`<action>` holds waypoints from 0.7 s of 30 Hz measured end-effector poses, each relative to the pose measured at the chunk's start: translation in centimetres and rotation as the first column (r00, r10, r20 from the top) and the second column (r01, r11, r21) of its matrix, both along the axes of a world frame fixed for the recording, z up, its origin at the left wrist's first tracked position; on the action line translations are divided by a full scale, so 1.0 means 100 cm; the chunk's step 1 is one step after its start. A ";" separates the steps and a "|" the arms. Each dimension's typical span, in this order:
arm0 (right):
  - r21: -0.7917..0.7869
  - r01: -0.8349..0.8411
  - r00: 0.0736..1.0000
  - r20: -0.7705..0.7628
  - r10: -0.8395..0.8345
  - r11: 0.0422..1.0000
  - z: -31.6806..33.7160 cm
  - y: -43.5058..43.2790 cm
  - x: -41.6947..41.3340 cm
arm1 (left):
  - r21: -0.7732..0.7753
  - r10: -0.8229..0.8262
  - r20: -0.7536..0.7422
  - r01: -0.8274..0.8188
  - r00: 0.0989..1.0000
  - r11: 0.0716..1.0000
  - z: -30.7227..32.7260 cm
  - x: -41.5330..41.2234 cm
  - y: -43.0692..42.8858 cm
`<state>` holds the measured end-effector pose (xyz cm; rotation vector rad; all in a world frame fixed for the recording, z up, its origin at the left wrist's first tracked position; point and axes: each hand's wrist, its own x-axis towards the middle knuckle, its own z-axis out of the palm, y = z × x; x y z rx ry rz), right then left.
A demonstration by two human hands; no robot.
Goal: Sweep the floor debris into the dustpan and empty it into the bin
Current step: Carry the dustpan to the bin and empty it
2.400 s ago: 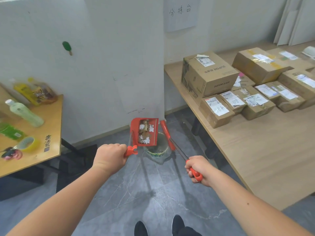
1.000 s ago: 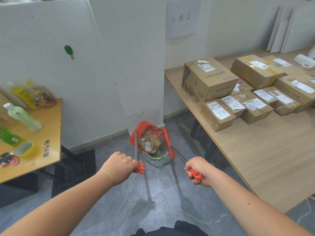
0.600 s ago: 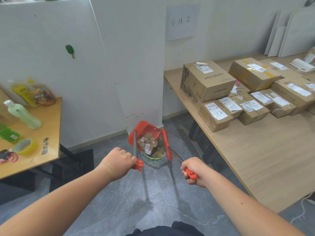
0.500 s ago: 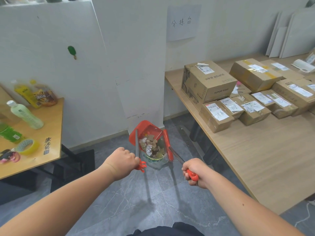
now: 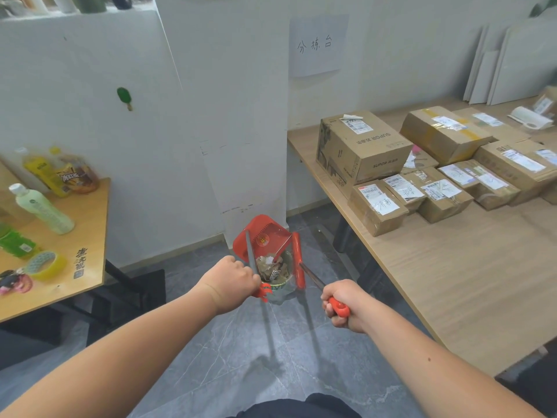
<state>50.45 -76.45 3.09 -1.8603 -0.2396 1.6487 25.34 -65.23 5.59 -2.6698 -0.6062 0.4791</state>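
A red dustpan hangs tipped over a small bin with a clear liner on the grey floor near the wall corner. Paper and cardboard scraps lie in the bin's mouth, and the pan's inside looks bare. My left hand is closed around the top of the dustpan's long metal handle. The red broom stands just right of the bin, its head beside the pan. My right hand grips the broom's red handle end.
A long wooden table with several taped cardboard boxes runs along the right. A smaller table at the left holds bottles and a tape roll. A white wall corner stands right behind the bin. My legs show at the bottom edge.
The dustpan has tipped further over the bin and the scraps have slid out of it into the bin. Both hands have stayed on their handles.
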 end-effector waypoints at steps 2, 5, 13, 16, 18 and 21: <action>0.002 0.005 1.000 -0.008 -0.005 1.000 0.001 0.000 0.001 | 0.007 -0.034 0.004 0.034 0.999 0.999 0.003 0.001 0.001; 0.004 0.010 1.000 -0.015 -0.010 1.000 0.003 0.000 0.000 | 0.015 -0.090 0.006 0.090 0.996 0.996 0.001 -0.001 0.005; 0.025 0.044 0.996 -0.074 -0.042 0.999 0.012 0.002 0.000 | 0.059 -0.064 0.004 0.064 0.998 0.996 0.014 0.002 0.001; 0.033 0.062 0.993 -0.103 -0.058 0.998 0.018 0.004 0.000 | 0.072 0.011 0.042 -0.014 0.999 0.997 0.020 0.004 0.004; 0.029 0.060 0.994 -0.090 -0.057 0.998 0.020 0.006 -0.001 | 0.066 0.040 0.044 -0.043 0.998 0.997 0.019 0.002 0.003; 0.024 0.047 0.996 -0.075 -0.046 0.999 0.021 0.007 0.001 | 0.041 0.027 0.041 -0.029 0.999 0.999 0.014 0.001 -0.009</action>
